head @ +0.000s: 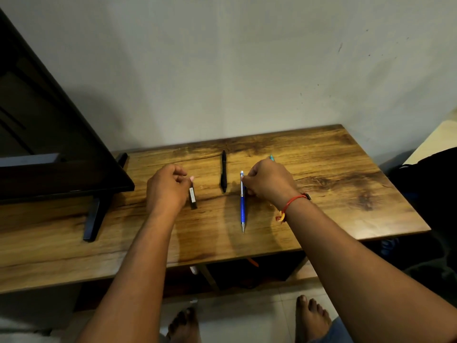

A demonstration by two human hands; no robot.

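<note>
On my feed both hands are out over the wooden tabletop (321, 194), about midway between its far edge at the wall and its near edge.

The left hand (167, 188) is curled, and its thumb and fingertips pinch the far end of a small dark case (193, 198) with a pale label on its face. The case points toward the near edge. Its near end is down at the wood, but I cannot tell whether the whole case lies flat or is tipped up.

The right hand (268, 180) is also curled, knuckles up. Its fingertips pinch the blue mechanical pencil (242, 206) just below the white cap at its far end. The pencil runs straight toward the near edge, metal tip nearest me, and looks to lie on the wood. It sits near the middle of the tabletop, well apart from the case.

Between the two hands, closer to the far edge, a black pen (223, 172) lies parallel to the pencil and apart from it. Past the right knuckles, toward the far edge, the end of something teal (271, 158) peeks out, with the rest hidden by the hand. A red thread bracelet (293, 201) circles the right wrist.

At the left end of the tabletop stands a dark screen (49, 144), and one black foot (95, 217) of its stand reaches toward the near edge. Below the near edge I see two bare feet (312, 318) on a tiled floor.
</note>
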